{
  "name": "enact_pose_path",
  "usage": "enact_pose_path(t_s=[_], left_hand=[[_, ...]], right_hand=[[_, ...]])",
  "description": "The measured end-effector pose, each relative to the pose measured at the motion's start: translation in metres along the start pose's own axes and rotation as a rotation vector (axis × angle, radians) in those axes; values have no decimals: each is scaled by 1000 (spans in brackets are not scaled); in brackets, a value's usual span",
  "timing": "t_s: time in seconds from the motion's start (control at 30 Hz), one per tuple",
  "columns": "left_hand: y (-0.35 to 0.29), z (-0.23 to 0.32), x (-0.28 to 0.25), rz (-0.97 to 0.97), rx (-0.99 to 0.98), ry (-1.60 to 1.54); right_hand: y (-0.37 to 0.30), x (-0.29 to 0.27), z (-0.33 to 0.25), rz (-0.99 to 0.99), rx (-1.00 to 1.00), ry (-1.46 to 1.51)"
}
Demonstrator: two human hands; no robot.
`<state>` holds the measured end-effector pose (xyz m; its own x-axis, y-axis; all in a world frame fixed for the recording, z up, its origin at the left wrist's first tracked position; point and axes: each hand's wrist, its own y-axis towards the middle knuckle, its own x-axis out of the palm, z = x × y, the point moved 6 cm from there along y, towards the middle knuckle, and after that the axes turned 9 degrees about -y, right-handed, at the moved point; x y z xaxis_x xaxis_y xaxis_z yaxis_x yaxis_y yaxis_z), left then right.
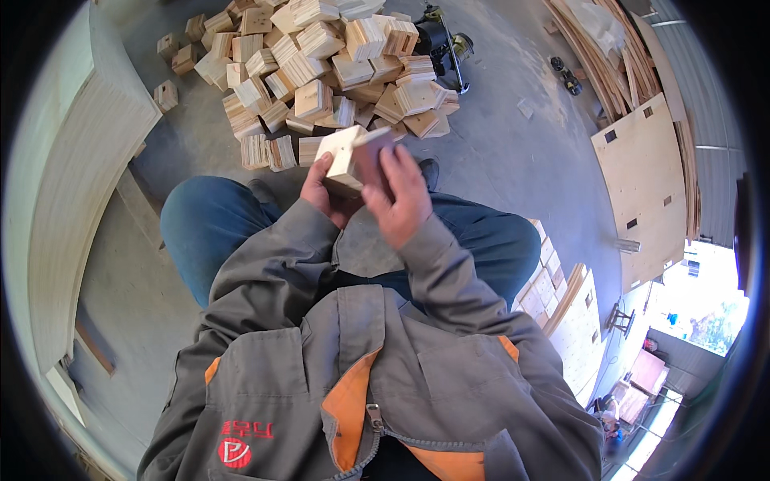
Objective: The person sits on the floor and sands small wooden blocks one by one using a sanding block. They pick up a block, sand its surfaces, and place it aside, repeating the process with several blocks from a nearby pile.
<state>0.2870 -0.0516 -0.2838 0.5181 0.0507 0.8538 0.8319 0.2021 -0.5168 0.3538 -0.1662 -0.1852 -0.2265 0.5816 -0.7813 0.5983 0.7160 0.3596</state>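
Note:
My left hand [322, 192] is closed around a pale plywood block [340, 151], held up in front of my knees. In my right hand [403, 199] is a flat reddish-brown piece [372, 154] that looks like a sanding pad. My fingers lie over its outer face, and it rests against the right side of the block. Its contact face is hidden. Just beyond my hands lies a heap of similar plywood blocks [313, 103] on the grey floor.
A black tool [437, 44] stands right of the heap. Stacked pale blocks [539, 293] sit beside my right knee. On the left rises a tall stack of plywood sheets [76, 184]. Boards with square holes [648, 188] lean at the far right.

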Motion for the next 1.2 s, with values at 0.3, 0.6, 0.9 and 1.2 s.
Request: enact_pose_path(t_s=[0.3,0.6,0.9,1.2], left_hand=[[4,2,-9,121,-8,81],[-8,-1,-2,87,-19,80],[10,7,-7,-77,-5,-18],[-8,-5,0,81,-56,94]], right_hand=[[18,11,11,40,38,18],[11,1,16,50,73,-34],[6,2,-22,23,-78,-13],[24,10,43,43,205,15]])
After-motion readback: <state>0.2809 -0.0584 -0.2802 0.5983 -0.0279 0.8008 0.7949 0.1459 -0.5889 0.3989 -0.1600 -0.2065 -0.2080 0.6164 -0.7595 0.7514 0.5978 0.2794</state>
